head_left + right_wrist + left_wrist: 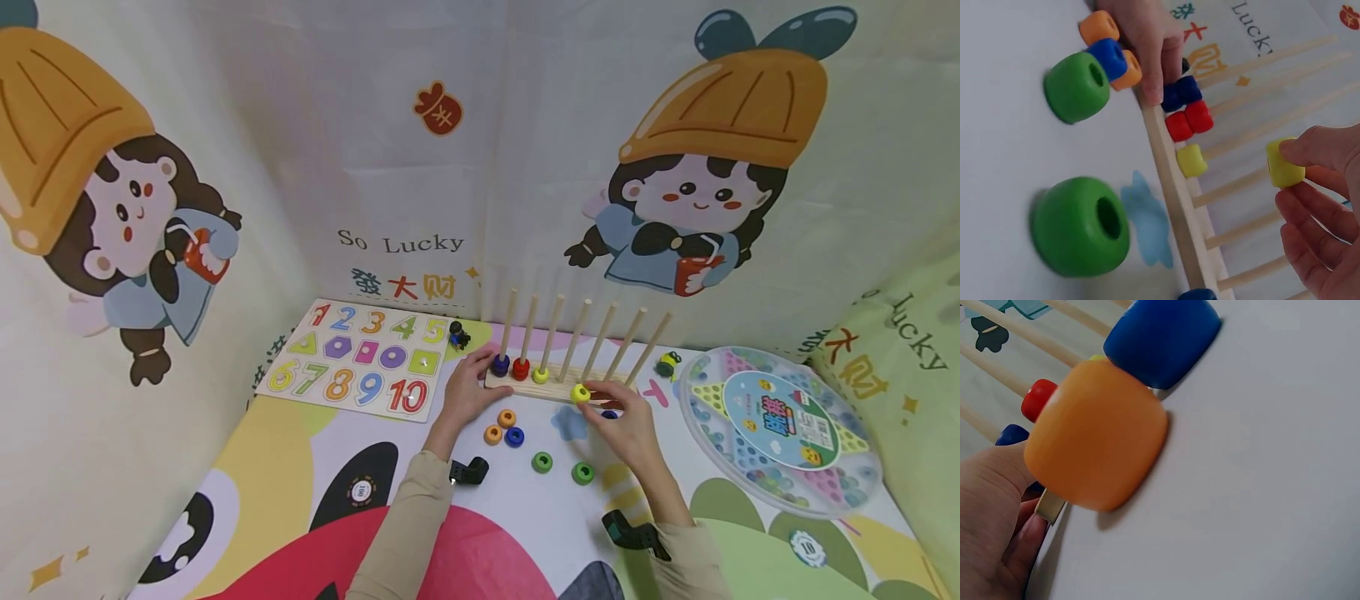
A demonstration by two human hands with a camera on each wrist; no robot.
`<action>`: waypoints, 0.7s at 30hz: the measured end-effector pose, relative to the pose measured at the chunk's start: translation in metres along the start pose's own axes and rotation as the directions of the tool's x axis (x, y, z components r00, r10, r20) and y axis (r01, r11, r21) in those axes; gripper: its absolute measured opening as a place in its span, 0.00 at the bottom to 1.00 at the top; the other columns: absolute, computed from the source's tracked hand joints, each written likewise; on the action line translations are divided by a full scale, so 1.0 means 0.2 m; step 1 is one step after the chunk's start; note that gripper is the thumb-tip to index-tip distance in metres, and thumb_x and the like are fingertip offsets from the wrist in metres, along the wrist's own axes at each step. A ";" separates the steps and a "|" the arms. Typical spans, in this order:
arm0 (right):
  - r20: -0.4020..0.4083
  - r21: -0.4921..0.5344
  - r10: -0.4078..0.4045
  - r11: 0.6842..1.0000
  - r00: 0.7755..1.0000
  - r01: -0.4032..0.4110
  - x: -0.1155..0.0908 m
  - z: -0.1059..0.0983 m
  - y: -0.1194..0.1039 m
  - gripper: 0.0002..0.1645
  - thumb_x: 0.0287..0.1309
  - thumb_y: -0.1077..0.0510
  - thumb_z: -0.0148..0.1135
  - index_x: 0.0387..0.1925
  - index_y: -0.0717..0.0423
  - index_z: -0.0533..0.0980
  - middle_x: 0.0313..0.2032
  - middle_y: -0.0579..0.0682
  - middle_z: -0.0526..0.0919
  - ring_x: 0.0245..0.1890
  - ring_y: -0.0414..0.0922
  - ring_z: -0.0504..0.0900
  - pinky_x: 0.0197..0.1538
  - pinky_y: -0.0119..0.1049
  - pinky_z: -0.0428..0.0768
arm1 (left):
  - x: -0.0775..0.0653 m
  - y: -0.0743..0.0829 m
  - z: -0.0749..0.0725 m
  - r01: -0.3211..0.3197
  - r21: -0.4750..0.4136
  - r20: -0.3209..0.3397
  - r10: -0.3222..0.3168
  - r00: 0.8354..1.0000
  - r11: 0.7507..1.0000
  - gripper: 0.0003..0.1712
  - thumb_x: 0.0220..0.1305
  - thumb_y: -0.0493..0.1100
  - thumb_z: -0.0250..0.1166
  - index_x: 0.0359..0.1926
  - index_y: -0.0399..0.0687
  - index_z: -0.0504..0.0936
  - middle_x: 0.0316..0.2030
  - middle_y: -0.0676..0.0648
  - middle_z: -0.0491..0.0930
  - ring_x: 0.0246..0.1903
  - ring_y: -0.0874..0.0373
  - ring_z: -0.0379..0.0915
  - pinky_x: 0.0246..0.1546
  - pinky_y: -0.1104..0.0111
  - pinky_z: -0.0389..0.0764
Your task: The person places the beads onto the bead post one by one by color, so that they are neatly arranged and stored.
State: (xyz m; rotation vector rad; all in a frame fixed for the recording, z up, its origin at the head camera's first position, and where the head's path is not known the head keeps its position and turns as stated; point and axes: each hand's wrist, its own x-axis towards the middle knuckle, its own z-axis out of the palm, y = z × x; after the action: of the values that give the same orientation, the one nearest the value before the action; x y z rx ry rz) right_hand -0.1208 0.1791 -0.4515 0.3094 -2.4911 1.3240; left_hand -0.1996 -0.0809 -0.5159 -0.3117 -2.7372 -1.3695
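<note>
My left hand (467, 392) grips the left end of a wooden peg rack (1175, 187), thumb in front and fingers behind. Between thumb and fingertips of my right hand (628, 419) is a yellow bead (1285, 164), held in the air in front of the rack's pegs, apart from them. Two dark blue beads (1180, 94) sit on the leftmost peg, two red beads (1190, 121) on the second, and one yellow bead (1192, 160) on the third. The left wrist view shows an orange bead (1097, 437) and a blue bead (1163, 340) close up.
Loose green beads (542, 462) lie before the rack; another blue bead (610, 414) is below my right hand. A number puzzle board (390, 350) lies left. To the right are a small green-and-black figure (667, 363) and a round game board (705, 446). A dark figurine (458, 335) stands behind.
</note>
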 end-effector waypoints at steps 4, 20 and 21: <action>-0.021 0.004 -0.037 0.999 0.999 0.038 0.04 0.01 -0.03 0.18 0.49 0.66 0.75 0.45 0.62 0.83 0.41 0.55 0.85 0.40 0.52 0.84 0.40 0.43 0.85 | 0.00 0.00 0.00 0.006 -0.001 -0.002 -0.006 1.000 1.000 0.44 0.52 0.53 0.77 0.65 0.37 0.73 0.68 0.49 0.68 0.59 0.50 0.69 0.58 0.59 0.73; -0.083 0.003 -0.089 0.996 0.993 0.090 0.16 0.03 -0.17 0.18 0.49 0.67 0.74 0.44 0.64 0.83 0.40 0.57 0.85 0.39 0.54 0.83 0.40 0.37 0.83 | 0.01 -0.02 0.01 -0.019 0.013 -0.010 0.019 1.000 1.000 0.45 0.51 0.55 0.77 0.64 0.37 0.74 0.67 0.49 0.68 0.61 0.50 0.68 0.60 0.58 0.72; -0.087 0.002 -0.095 0.995 0.992 0.096 0.18 0.03 -0.18 0.18 0.49 0.67 0.74 0.44 0.64 0.83 0.41 0.57 0.85 0.39 0.54 0.83 0.40 0.36 0.83 | 0.01 -0.02 0.01 -0.017 0.012 -0.009 0.017 1.000 1.000 0.44 0.51 0.55 0.77 0.65 0.37 0.73 0.68 0.49 0.68 0.62 0.50 0.67 0.60 0.58 0.72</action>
State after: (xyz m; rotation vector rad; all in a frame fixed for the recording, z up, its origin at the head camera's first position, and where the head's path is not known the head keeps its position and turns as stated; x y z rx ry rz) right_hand -0.1428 0.1525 -0.4145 0.3604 -2.3703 1.2799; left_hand -0.2014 -0.0813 -0.5195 -0.3268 -2.7277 -1.3467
